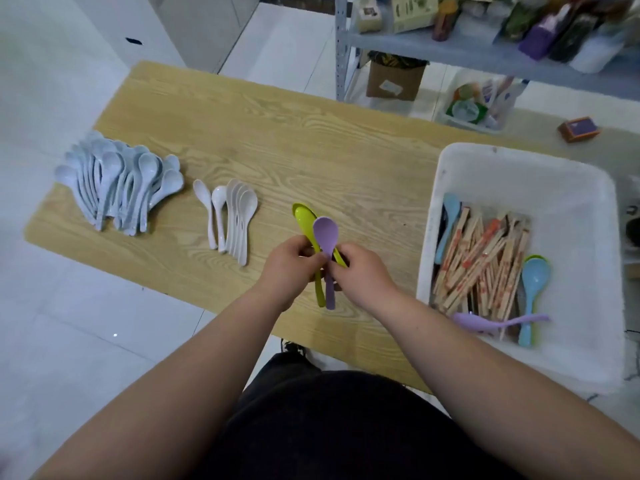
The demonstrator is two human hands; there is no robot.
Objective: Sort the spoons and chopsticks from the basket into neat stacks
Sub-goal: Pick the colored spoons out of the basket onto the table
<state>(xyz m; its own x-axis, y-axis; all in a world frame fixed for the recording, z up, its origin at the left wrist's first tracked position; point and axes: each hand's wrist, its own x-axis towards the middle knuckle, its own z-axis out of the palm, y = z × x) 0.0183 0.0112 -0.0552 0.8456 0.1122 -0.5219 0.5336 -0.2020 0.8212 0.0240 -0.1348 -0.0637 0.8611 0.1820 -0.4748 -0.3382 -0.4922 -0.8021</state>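
2 hands pinch the spoons: our left hand (289, 263) holds the green spoons (306, 220), our right hand (360, 271) the purple spoon (325, 233), to nest them by shape. Chopsticks (481, 265) wait in the basket (519, 168) (with more spoons).

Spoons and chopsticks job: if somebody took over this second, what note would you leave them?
Left hand grips the green spoons by their handles. Right hand pinches the purple spoon on top of them, over the table.
Done: pale blue spoon pile and white spoons laid out on the table's left.
Left: chopsticks, two blue spoons and a second purple spoon lie in the basket; no chopstick stack yet.
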